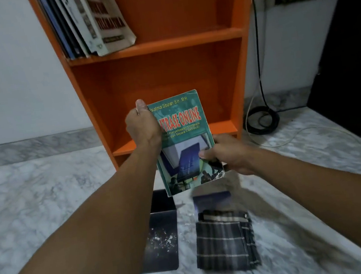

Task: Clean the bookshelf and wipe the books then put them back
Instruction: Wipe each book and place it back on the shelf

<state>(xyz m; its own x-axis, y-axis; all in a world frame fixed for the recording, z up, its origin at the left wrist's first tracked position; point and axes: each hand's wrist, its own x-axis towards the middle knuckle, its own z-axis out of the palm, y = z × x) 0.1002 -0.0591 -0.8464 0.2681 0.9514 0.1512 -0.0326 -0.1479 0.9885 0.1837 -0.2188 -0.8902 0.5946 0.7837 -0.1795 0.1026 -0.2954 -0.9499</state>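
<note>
ITEM green paperback [183, 136], held upright in front of the orange bookshelf [242, 77], level with its bare lower compartment | GRIP left hand [143, 125] clasps the spine edge, right hand [226, 153] pinches the lower corner | HANDLING we judge it light, limp-covered, worn; best held at the spine | OBSCURED title partly covered; the dark book [161, 239] and plaid cloth [224, 242] on the floor before the shelf are blurred, the cloth possibly resting on another book.

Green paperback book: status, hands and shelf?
Both hands, left and right, grip green paperback book. Lower orange shelf empty, unobstructed. Plaid cloth lies on floor.
</note>
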